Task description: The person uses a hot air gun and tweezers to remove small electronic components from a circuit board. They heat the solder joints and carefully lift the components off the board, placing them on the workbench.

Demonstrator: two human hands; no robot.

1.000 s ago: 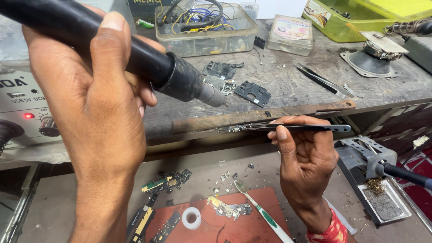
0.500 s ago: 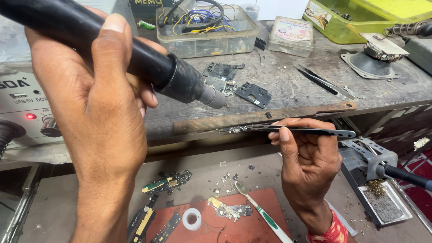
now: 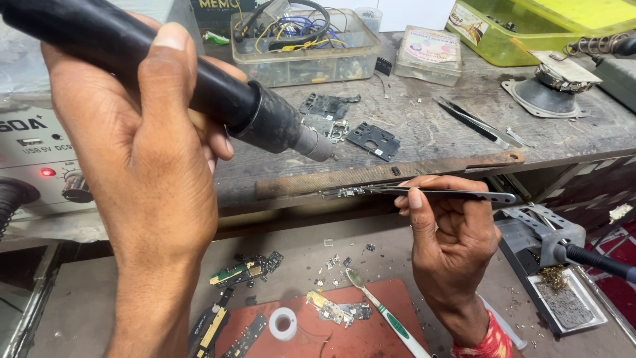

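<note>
Workbench — wire-filled clear tub; left hand gripping hot-air wand, right hand pinching tweezers.

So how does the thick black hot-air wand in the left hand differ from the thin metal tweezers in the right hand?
The thick black hot-air wand is fat and round, gripped in the whole left hand; the thin metal tweezers are slim and flat, pinched by the right hand. The wand slants down to the right; the tweezers lie nearly level, pointing left. Both tips aim toward a small part at the tweezers' tip.
</note>
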